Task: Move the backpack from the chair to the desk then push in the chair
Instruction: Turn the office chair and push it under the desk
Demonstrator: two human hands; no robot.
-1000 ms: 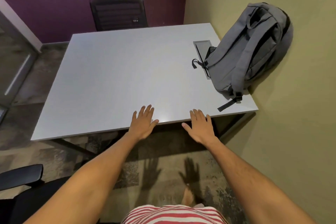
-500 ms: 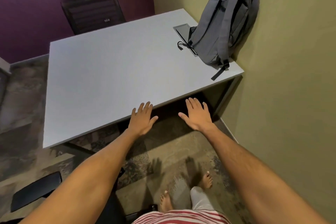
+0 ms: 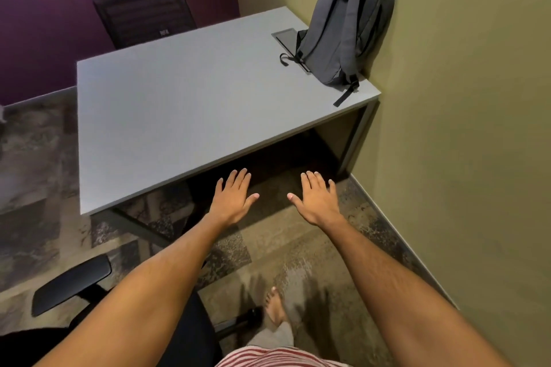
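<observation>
Backpack point(image 3: 347, 21): grey, stood upright on the far right corner of the desk point(image 3: 185, 110), leaned against the olive wall point(image 3: 465, 98). One loose strap is trailed toward the desk's near right edge. The bag is partly set over a recessed panel point(image 3: 284, 37) in the desktop.

Desk: grey top, otherwise bare, placed against the olive wall.

Chair point(image 3: 71, 286): black, seen at lower left beside the person; one armrest is in view and part of the seat is hidden under the left arm. It is kept well apart from the desk, not pushed in.

Second chair point(image 3: 143, 13): black mesh back, set at the far side of the desk against the purple wall.

Left hand point(image 3: 234, 198): spread flat, palm down, nothing held, raised just short of the desk's near edge.

Right hand point(image 3: 317, 198): likewise spread wide and empty, held beside the left.

Bare foot point(image 3: 275, 307): seen on the patterned carpet.
</observation>
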